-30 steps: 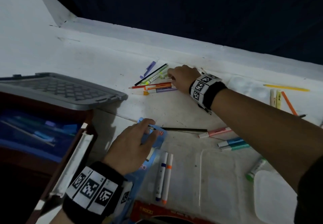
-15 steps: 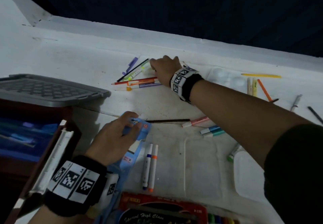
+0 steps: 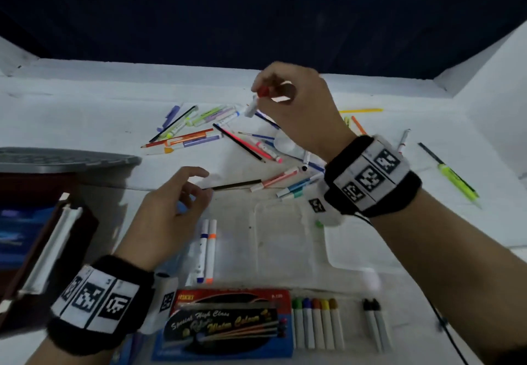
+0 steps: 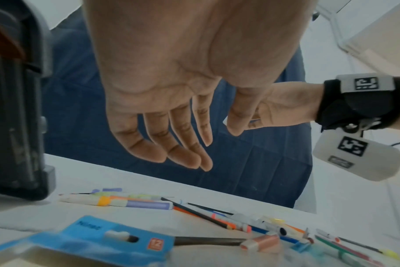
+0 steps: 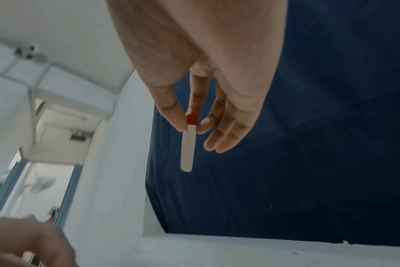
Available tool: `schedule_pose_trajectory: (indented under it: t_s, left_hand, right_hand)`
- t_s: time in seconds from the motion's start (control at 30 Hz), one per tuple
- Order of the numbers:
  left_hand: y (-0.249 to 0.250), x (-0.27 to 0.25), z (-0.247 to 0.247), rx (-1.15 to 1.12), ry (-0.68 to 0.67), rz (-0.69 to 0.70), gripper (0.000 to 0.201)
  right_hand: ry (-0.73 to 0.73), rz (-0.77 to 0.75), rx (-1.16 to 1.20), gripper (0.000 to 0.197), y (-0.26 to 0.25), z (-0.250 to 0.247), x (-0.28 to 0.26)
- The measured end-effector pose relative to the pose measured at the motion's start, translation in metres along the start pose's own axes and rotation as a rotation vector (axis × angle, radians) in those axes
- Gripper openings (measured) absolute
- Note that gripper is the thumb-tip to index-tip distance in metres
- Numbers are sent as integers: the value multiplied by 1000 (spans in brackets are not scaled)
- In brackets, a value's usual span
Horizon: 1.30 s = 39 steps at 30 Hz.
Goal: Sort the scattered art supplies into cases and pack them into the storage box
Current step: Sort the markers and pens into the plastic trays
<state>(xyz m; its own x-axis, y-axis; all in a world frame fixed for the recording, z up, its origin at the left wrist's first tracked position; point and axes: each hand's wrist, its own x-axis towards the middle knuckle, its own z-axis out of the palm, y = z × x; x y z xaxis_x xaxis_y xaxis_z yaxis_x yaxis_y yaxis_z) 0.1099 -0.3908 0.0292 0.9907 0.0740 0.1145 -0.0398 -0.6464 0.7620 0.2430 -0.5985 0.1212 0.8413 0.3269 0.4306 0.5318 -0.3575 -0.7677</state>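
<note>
Head view, against a second ago: left hand (image 3: 162, 219) has lifted off the blue marker pack (image 4: 98, 234), fingers loose, holding nothing; right hand (image 3: 296, 114) has risen from the scattered pens (image 3: 194, 134), its grip pinching one red-capped white marker (image 3: 255, 102) above the bench (image 3: 85, 114). Near edge: one printed case (image 3: 228, 324), five markers (image 3: 316, 324) in a row, two dark-capped apart; two more beside the left hand.

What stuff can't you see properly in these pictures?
- Storage box contents: head view, dark and blurred, cut off by the left edge.
- Blue case: head view, mostly hidden under the left hand.
- Red-capped marker: head view, its upper end sits inside the right hand grip.
- Small print on the watercolour pack: head view, too blurred to read.
</note>
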Motion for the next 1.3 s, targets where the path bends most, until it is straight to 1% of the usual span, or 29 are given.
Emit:
schedule_pose_trajectory:
  t_s: [0.07,0.13,0.23,0.3,0.37,0.5,0.57,0.67,0.83,1.0,1.1,1.2,1.3]
  left_hand:
    - [10,-12,10,-17,-6,30,11]
    - [18,-25,20,7,-41,62,3]
    - [27,-45,32,2,-121,63,5]
    - [31,-55,39,11,-140,55,3]
    - [32,-65,47,59,-161,54,2]
    - [29,-88,62,268,-286,46,25]
    - [31,-99,69,336,-335,36,31]
    - [35,-111,76,422,-327,18,33]
    - [40,-121,81,488,-335,-26,43]
    - [40,-125,85,524,-316,-44,45]
    - [39,-126,86,554,-313,-52,45]
    - [39,-126,87,570,-316,-52,45]
    - [39,-125,86,575,-315,-50,45]
  right_hand:
    - [2,53,75,12,-4,-21,-28]
    - [-18,110,104,15,-6,-38,-56]
    - [-58,177,105,18,-2,-56,-96]
    - [-77,194,84,19,2,-66,-118]
    - [-132,207,63,19,7,-76,-141]
    - [-318,222,-32,15,18,-87,-187]
    - [-411,207,-96,14,26,-86,-204]
    - [-515,232,-134,12,35,-84,-222]
    - [-560,248,-184,11,42,-75,-243]
    - [-554,334,-199,14,47,-60,-257]
    - [-543,329,-285,19,50,-52,-262]
    - [-525,330,-295,20,50,-47,-264]
    - [-551,335,-304,18,49,-44,-265]
